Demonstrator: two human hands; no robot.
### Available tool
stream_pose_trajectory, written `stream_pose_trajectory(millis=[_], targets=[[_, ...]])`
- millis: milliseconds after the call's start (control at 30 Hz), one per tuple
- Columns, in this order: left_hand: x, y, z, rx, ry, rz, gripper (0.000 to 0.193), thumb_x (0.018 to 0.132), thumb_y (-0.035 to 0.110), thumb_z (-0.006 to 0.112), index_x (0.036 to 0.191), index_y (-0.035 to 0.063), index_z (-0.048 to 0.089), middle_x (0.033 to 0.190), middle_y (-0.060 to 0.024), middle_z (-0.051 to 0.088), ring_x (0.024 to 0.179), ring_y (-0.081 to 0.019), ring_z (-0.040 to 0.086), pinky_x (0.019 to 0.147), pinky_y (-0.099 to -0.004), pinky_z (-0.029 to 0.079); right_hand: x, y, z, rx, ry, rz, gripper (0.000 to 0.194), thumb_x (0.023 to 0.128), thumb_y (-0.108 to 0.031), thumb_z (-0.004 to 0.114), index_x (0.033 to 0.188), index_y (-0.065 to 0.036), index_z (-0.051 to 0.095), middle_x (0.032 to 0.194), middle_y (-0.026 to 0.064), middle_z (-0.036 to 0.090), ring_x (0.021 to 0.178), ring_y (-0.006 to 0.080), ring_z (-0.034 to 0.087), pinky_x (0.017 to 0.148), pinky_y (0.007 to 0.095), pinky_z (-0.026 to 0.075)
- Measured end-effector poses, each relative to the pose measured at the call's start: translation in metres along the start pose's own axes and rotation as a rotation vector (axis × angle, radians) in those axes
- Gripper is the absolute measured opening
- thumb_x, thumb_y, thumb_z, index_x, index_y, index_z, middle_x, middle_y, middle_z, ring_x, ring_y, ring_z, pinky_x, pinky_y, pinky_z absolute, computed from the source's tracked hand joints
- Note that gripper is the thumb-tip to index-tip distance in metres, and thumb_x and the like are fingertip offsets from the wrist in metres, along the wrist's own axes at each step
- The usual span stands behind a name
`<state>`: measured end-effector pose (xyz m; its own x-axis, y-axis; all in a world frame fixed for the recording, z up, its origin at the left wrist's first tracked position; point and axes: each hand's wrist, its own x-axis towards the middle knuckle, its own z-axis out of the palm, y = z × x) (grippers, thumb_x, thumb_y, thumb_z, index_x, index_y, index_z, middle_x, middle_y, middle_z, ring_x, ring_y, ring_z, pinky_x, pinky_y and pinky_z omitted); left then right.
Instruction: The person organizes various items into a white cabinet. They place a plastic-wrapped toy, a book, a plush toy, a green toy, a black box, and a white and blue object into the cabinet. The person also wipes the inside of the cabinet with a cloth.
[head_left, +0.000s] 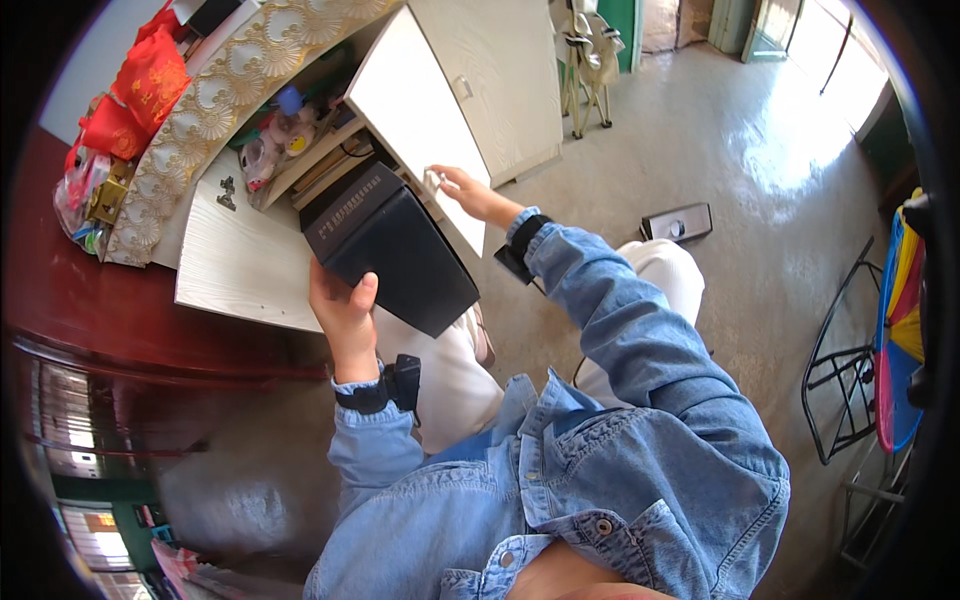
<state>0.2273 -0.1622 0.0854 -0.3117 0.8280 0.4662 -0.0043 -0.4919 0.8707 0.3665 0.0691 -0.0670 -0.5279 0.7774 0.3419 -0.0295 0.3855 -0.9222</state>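
My left hand (345, 319) grips a black box (401, 259) by its near left edge, the thumb lying on one face. Pale writing runs along the box's upper side. The box is tilted in front of an open white cabinet, above my knees. My right hand (472, 196) is at the edge of a cabinet door (424, 97), its fingers around the small door handle (432, 178). Opposite it, another cabinet door (240, 259) with a metal hinge (226, 193) stands swung out. Between the doors, shelves (319, 161) hold plush toys (274, 146) and books or boards.
An open shallow box (677, 224) with a small round item lies on the floor beyond my knee. At right stands a colourful folding chair (896, 330). Red bags (142, 97) sit on the cabinet top, which has a gold-patterned cover (217, 97). A dark red furniture surface (90, 277) adjoins at left.
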Motion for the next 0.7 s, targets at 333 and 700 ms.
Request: stream_pose_trajectory(millis=[333, 700], targets=[[0.059, -0.026, -0.053, -0.167, 0.222, -0.083, 0.067, 0.074, 0.017, 0.076, 0.133, -0.0016, 0.048, 0.127, -0.0108, 0.056, 0.115, -0.0235, 0.056, 0.101, -0.0359, 0.045, 0.109, 0.008, 0.051, -0.079, -0.224, 0.108, 0.055, 0.104, -0.034, 0.042, 0.148, -0.003, 0.033, 0.149, 0.0189, 0.033, 0.138, 0.0336, 0.035, 0.114, 0.0393, 0.031], [0.166, -0.076, -0.001, -0.029, 0.101, 0.051, 0.064, 0.080, 0.006, 0.072, 0.137, -0.0033, 0.044, 0.123, -0.0107, 0.057, 0.110, -0.0175, 0.055, 0.097, -0.0302, 0.044, 0.199, -0.012, -0.113, -0.566, -0.617, 0.100, 0.054, 0.092, -0.037, 0.062, 0.137, -0.008, 0.054, 0.129, 0.0132, 0.062, 0.118, 0.0283, 0.058, 0.102, 0.0376, 0.044]])
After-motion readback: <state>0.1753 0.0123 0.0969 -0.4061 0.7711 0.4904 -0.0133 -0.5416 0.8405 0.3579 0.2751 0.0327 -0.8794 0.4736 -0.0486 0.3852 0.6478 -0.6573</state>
